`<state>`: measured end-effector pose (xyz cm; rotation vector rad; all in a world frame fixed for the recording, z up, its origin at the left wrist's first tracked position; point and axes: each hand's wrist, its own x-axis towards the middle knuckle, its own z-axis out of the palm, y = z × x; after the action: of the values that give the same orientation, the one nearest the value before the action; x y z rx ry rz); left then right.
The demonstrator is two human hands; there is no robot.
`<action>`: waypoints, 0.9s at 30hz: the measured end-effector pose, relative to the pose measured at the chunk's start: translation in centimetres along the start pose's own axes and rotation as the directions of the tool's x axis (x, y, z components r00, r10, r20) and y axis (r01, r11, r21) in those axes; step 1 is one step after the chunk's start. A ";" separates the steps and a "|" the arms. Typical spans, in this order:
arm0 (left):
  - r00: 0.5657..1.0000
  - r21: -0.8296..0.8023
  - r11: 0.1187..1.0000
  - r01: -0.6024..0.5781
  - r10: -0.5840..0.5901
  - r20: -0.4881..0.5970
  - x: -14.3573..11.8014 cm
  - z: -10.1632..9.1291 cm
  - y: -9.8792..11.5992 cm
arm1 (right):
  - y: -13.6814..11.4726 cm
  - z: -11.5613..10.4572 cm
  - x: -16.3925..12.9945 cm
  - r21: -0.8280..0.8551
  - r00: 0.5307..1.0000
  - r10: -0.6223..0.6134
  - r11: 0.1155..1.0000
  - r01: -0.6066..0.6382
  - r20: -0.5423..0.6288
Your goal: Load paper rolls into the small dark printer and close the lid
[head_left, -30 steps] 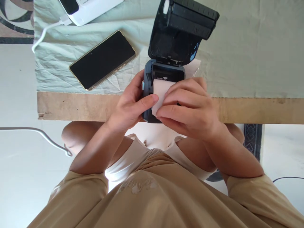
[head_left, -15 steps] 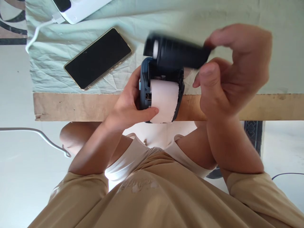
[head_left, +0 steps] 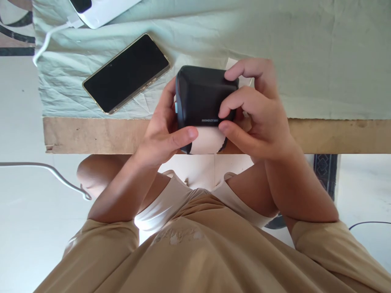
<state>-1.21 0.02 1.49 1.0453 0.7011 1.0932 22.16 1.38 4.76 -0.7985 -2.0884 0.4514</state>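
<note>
— So, start at the fingers. What are they doing?

— Both hands are curled round a small black printer. The left hand grips its left side, fingers tucked behind the case, thumb laid across the lower front edge so that it touches the white paper sticking out there. The right hand wraps the right side: forefinger hooked over the top right corner, middle finger pressed flat on the lid, thumb against the lower right edge beside the paper. Neither hand is spread; both are closed on the case.

— And how does the printer look?

— Boxy, with rounded corners, matt black on top and a bluish-grey edge showing down the left side. Its lid is down. A small line of pale lettering runs along the lid's lower edge, too fine to read. Below that a curved tongue of white paper pokes out toward the person.

— Where is it?

— At the near edge of the table, over the bare wooden rim, just where the pale green cloth ends. I cannot tell whether it rests on the table or is held just above it.

— Anything round about?

— A dark phone with a gold rim lies face up on the cloth, to the left and well apart from the hands. Beyond it, at the top edge, a white device with a white cable trailing off the cloth. A scrap of white paper slip peeks out behind the right fingers.
</note>
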 end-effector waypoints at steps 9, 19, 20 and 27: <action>0.994 0.068 0.998 -0.001 0.008 -0.107 -0.7 0.4 -0.1 | 0.8 1.2 -0.9 0.168 0.980 0.182 0.967 -0.192 0.077; 0.995 -0.042 0.998 0.040 -0.044 -0.089 -0.4 1.0 0.3 | 2.2 1.8 -1.4 0.122 0.976 0.215 0.968 -0.219 0.047; 0.996 -0.056 0.998 0.040 -0.045 -0.076 -0.4 0.9 0.1 | 2.2 1.8 -1.4 0.122 0.977 0.208 0.969 -0.213 0.047; 0.999 -0.049 0.998 0.032 -0.034 -0.036 -0.1 0.5 -0.4 | 2.3 1.9 -1.3 0.140 0.965 0.255 0.955 -0.261 0.065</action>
<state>-0.65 -0.29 1.31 0.9720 0.7154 1.0980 22.07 2.14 1.60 -0.9852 -1.9733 0.7637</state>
